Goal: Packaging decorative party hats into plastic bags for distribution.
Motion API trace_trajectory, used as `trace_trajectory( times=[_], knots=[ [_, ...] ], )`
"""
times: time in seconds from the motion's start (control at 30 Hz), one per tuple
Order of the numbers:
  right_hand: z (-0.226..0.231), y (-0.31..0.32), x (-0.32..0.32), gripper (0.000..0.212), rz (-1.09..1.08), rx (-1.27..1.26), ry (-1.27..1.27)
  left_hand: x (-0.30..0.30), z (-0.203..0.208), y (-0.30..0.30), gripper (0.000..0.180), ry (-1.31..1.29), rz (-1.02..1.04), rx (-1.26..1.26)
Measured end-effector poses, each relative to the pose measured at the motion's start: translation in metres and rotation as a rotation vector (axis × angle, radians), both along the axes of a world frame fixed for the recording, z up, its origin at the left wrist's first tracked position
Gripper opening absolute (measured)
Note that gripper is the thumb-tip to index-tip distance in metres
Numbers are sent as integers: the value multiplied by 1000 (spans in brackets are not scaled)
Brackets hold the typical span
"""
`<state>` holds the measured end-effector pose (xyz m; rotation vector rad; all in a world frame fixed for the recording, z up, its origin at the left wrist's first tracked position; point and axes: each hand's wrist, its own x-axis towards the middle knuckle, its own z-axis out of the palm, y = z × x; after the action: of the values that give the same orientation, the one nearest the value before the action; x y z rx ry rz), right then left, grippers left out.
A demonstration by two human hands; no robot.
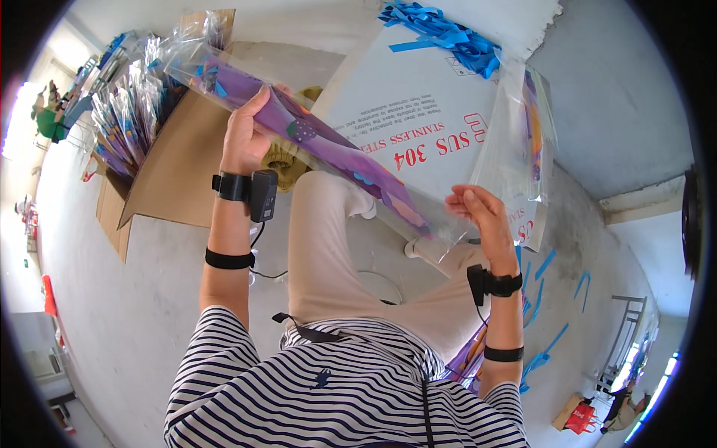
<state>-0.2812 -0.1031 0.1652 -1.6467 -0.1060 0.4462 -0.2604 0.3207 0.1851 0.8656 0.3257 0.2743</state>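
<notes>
The left hand [246,136] is grasping the upper part of a purple patterned package in a clear plastic sleeve [328,148], which is slanting down across the front of the person, above the knees. The right hand [485,216] is hovering near the sleeve's lower end, fingers half curling; whether its grip is pinching the film, I cannot tell. Beyond, blue ribbons [442,36] are lying on a white worktop [399,71]. At left, a cardboard box [168,175] is holding similar upright packages [123,123].
</notes>
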Motion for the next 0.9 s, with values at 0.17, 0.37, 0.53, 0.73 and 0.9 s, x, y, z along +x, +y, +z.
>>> trace_trajectory(
  times=[0.17, 0.37, 0.53, 0.73, 0.9],
  knots=[
    [15, 44, 14, 34, 214, -210, -143, -5, -6, -9, 27, -53, -123, 46],
    [4, 77, 17, 19, 374, -302, -149, -6, 0, -49, 31, -66, -195, 5],
    [-21, 81, 15, 10, 390, -135, -101, -17, -11, -45, 29, -19, -229, 61],
    [-19, 48, 13, 12, 255, -158, -52, -18, -42, -86, 29, 51, -432, 135],
    [-43, -1, 28, 19, 80, -110, 87, -6, -59, -100, 31, 118, -412, 108]
  ],
)
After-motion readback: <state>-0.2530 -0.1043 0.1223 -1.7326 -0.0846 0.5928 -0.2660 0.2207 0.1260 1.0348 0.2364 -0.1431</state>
